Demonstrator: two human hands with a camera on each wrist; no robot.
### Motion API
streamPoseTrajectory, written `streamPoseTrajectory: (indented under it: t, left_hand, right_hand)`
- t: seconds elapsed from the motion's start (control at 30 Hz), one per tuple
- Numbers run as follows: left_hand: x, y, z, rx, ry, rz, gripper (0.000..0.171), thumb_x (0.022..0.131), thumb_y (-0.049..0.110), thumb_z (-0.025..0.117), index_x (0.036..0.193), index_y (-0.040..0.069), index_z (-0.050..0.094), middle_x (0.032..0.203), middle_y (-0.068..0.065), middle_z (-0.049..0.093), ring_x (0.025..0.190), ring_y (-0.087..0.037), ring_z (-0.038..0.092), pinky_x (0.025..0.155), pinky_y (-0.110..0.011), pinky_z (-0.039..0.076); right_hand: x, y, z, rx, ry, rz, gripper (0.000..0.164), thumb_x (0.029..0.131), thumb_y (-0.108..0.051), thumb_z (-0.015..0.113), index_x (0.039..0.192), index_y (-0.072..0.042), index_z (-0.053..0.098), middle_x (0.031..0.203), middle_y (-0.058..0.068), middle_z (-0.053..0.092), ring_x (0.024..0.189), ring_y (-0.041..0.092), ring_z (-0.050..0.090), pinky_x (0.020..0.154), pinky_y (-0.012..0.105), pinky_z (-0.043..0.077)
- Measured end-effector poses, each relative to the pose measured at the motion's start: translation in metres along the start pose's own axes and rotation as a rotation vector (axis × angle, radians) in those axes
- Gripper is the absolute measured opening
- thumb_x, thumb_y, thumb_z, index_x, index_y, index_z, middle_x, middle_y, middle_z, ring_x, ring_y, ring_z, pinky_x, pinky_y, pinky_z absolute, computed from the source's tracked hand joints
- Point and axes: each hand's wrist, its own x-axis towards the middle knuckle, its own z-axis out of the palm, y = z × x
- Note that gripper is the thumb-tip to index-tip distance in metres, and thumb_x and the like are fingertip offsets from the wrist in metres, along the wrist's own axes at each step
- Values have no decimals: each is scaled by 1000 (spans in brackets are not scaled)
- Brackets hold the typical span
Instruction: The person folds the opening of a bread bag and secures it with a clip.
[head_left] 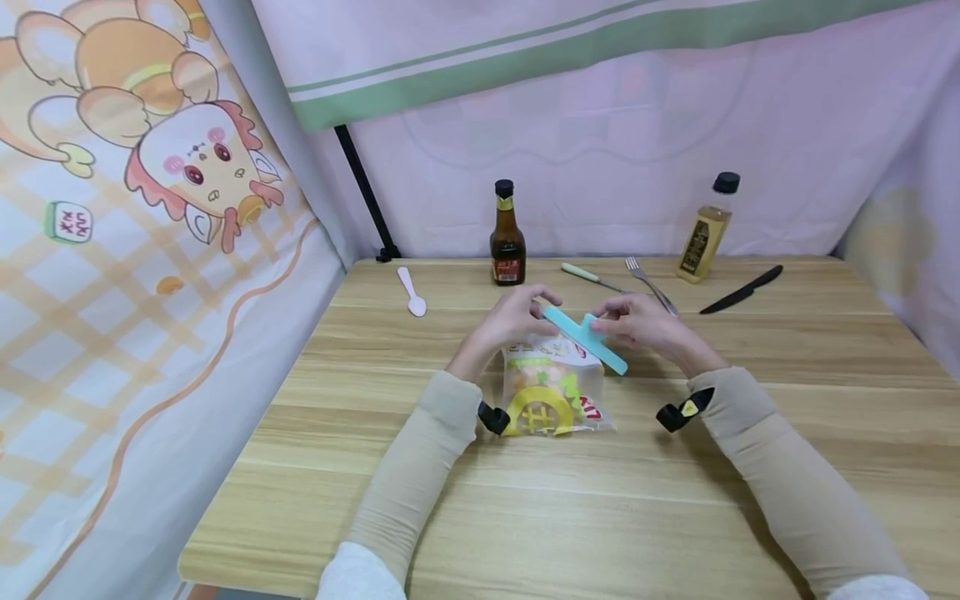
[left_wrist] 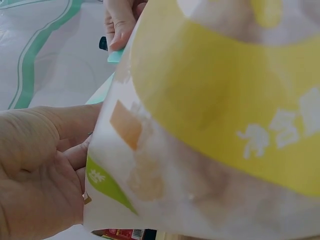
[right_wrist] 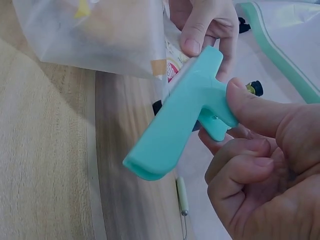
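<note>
A clear snack bag (head_left: pixel 551 387) with a yellow ring print stands upright at the middle of the table. My left hand (head_left: pixel 517 317) pinches its top edge at the left; in the left wrist view the bag hides those fingertips. My right hand (head_left: pixel 641 321) holds a turquoise bag clip (right_wrist: pixel 180 117), thumb and fingers pinching its two handle tabs (right_wrist: pixel 215 125). The clip's long bar slants along the bag's top edge, its upper end beside my left thumb (right_wrist: pixel 192 42). Its lower end sticks out past the bag's right side.
Behind my hands are a dark sauce bottle (head_left: pixel 508 242) and an oil bottle (head_left: pixel 707 229). A green-handled utensil (head_left: pixel 581 272), a fork (head_left: pixel 649 284) and a black knife (head_left: pixel 742 290) lie toward the back right. The pink spoon (head_left: pixel 412 293) is at back left, near a black pole (head_left: pixel 366 187).
</note>
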Motion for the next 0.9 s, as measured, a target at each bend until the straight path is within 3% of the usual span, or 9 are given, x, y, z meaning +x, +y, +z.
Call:
streamPoseTrajectory:
  t: [0.3, 0.43, 0.63, 0.77, 0.9]
  left_hand:
    - [2, -1, 3, -8, -14, 32, 45, 91, 11, 82, 134, 7, 67, 108, -13, 78, 97, -22, 73, 84, -29, 55]
    - [1, -1, 3, -4, 6, 42, 43, 91, 12, 82, 131, 10, 67, 106, -13, 77, 94, -21, 71, 82, -28, 53]
    - [4, -4, 1, 68, 18, 87, 44, 95, 16, 78, 137, 8, 65, 112, -12, 72, 99, -22, 65, 81, -27, 51]
    - [4, -12, -4, 74, 38, 37, 44, 98, 21, 74, 139, 10, 63, 113, -13, 70, 100, -23, 65, 80, -29, 53]
    - [4, -19, -7, 70, 64, -27, 39, 99, 24, 72, 135, 8, 65, 119, -15, 70, 110, -28, 66, 91, -39, 55]
  right_hand:
    - [0, -4, 1, 31, 23, 12, 40, 103, -32, 69, 133, -5, 67, 88, 2, 55, 58, 10, 40, 54, 26, 35]
    - [-1, -7, 2, 53, 84, 16, 43, 101, -35, 71, 135, -10, 64, 90, 1, 58, 65, 13, 48, 60, 29, 44]
    - [-3, -10, 3, 54, 192, 38, 37, 99, -38, 74, 114, -7, 64, 97, 3, 69, 86, 17, 68, 74, 30, 59]
    - [-4, -7, 0, 37, 238, 61, 37, 99, -41, 73, 107, -5, 67, 96, 1, 69, 85, 15, 69, 74, 28, 60]
    - [-2, 1, -5, 36, 245, 74, 39, 100, -42, 71, 113, -5, 67, 97, 0, 69, 87, 15, 68, 77, 27, 60]
